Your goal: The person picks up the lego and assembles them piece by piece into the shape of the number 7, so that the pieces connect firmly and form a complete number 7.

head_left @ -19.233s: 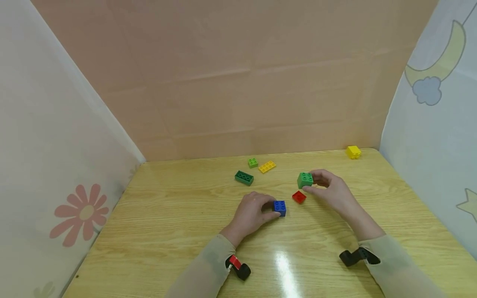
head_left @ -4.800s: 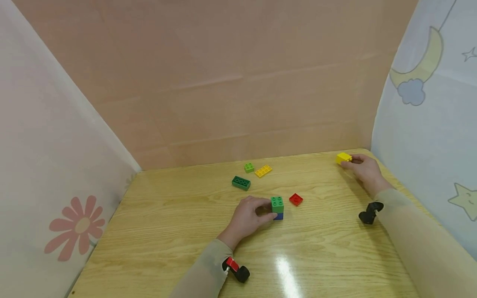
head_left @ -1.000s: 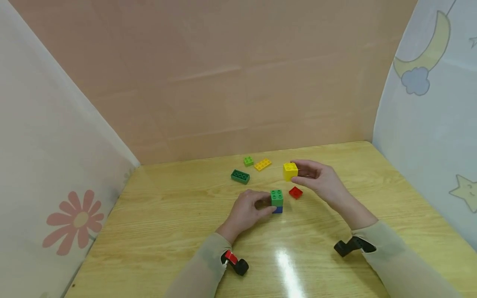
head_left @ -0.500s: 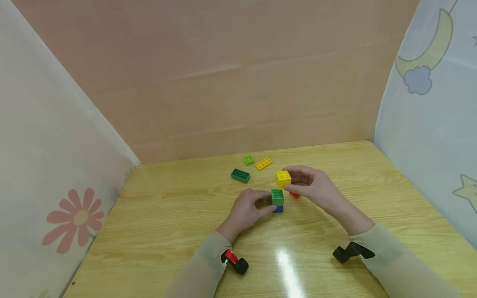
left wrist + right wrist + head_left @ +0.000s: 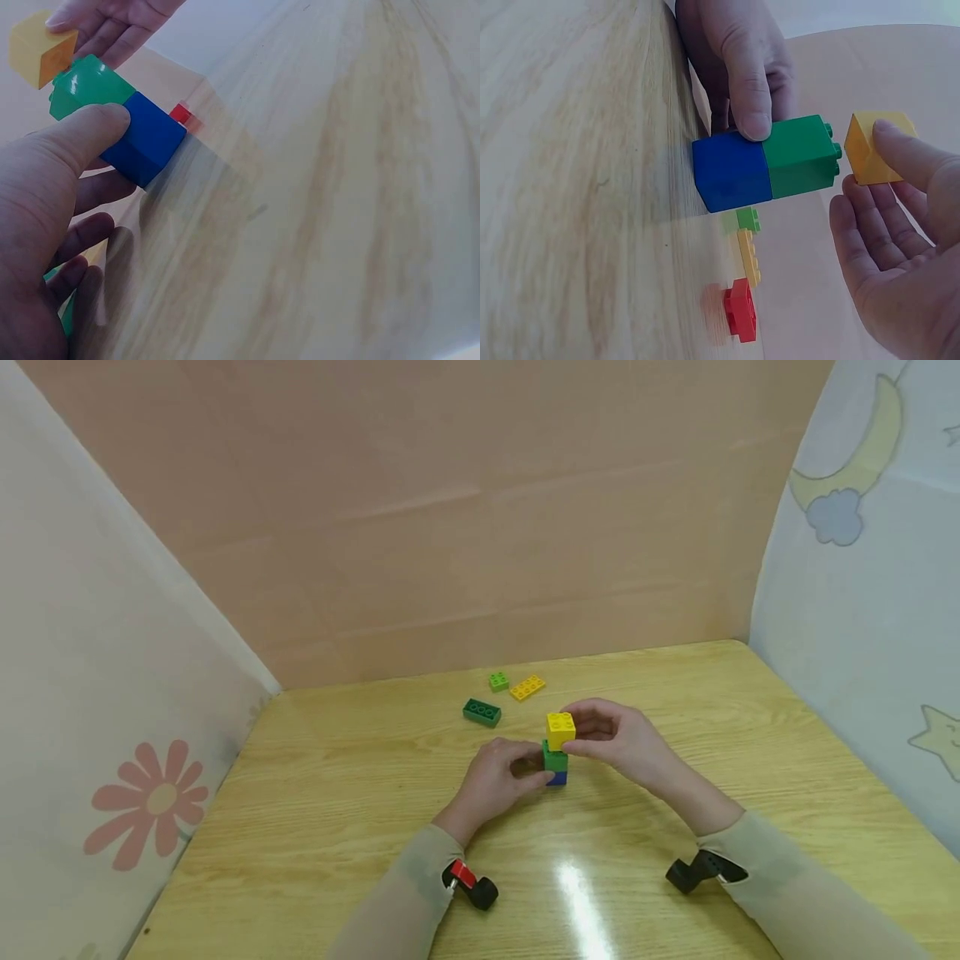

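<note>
Mid-table, a blue building brick (image 5: pixel 731 180) stands with a green brick (image 5: pixel 802 161) stacked on it. My left hand (image 5: pixel 497 783) grips this stack from the left, its thumb across the seam between the two. A yellow brick (image 5: pixel 560 731) is pinched between the thumb and fingers of my right hand (image 5: pixel 630 747), studs up, straight over the stack. In the right wrist view a narrow gap shows between the yellow brick's underside and the green studs. A flat red brick (image 5: pixel 742 311) lies on the table, hidden behind my right hand in the head view.
Behind the stack lie a dark green brick (image 5: pixel 482 712) with its hollow side up, a small lime brick (image 5: pixel 498 682) and a flat yellow-orange brick (image 5: pixel 527 687). A pinkish-tan cloth backdrop (image 5: pixel 465 527) rises at the table's (image 5: pixel 322 827) far edge.
My right hand brought the yellow brick from the far right corner to above the stack, moving left and lower over the last second. Earlier, the green brick went onto the blue one. My left hand stays put.
</note>
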The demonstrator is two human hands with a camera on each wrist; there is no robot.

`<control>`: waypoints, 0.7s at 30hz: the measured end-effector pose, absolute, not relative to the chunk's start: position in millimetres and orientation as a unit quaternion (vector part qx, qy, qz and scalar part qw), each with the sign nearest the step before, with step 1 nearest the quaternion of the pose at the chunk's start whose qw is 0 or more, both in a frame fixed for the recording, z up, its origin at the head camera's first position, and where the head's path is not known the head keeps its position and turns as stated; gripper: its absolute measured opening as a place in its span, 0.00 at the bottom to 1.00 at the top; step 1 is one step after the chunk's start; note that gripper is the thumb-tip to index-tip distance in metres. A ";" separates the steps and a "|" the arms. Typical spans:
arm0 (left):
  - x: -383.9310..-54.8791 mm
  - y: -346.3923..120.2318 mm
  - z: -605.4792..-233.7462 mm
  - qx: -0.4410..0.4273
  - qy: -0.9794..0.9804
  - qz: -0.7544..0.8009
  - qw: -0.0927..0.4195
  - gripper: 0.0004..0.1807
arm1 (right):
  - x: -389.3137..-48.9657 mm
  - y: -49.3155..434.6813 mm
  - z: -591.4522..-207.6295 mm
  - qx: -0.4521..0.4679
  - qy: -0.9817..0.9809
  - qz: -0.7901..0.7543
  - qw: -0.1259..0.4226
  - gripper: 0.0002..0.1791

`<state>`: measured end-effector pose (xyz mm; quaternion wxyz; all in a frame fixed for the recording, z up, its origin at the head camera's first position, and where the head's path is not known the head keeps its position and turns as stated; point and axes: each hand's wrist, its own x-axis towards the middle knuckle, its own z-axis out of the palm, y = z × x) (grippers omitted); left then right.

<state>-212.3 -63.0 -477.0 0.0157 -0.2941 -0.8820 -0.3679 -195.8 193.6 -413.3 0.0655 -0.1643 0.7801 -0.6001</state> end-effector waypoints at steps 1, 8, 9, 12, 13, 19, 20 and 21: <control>-212.4 -63.2 -477.5 -0.294 -0.882 -0.368 0.015 0.19 | -195.7 193.0 -413.9 -0.165 0.779 -0.601 0.068 0.27; -212.4 -63.0 -477.7 -0.294 -0.881 -0.370 0.013 0.18 | -194.0 191.6 -415.6 -0.169 0.774 -0.606 0.073 0.28; -212.4 -62.9 -477.5 -0.294 -0.881 -0.371 0.012 0.18 | -193.8 191.5 -416.0 -0.168 0.775 -0.605 0.072 0.28; -212.3 -62.6 -477.3 -0.295 -0.881 -0.370 0.011 0.18 | -193.4 190.9 -417.2 -0.166 0.777 -0.603 0.073 0.28; -212.2 -62.5 -477.1 -0.295 -0.881 -0.370 0.011 0.18 | -193.3 190.3 -417.6 -0.167 0.776 -0.603 0.073 0.28; -211.7 -62.9 -475.8 -0.296 -0.881 -0.368 0.011 0.18 | -193.7 187.8 -418.8 -0.173 0.774 -0.604 0.073 0.28; -211.7 -62.9 -475.3 -0.296 -0.882 -0.367 0.011 0.18 | -194.0 187.7 -418.9 -0.173 0.775 -0.604 0.073 0.28; -211.6 -63.2 -474.7 -0.295 -0.882 -0.368 0.012 0.18 | -194.3 187.4 -418.8 -0.174 0.775 -0.604 0.073 0.28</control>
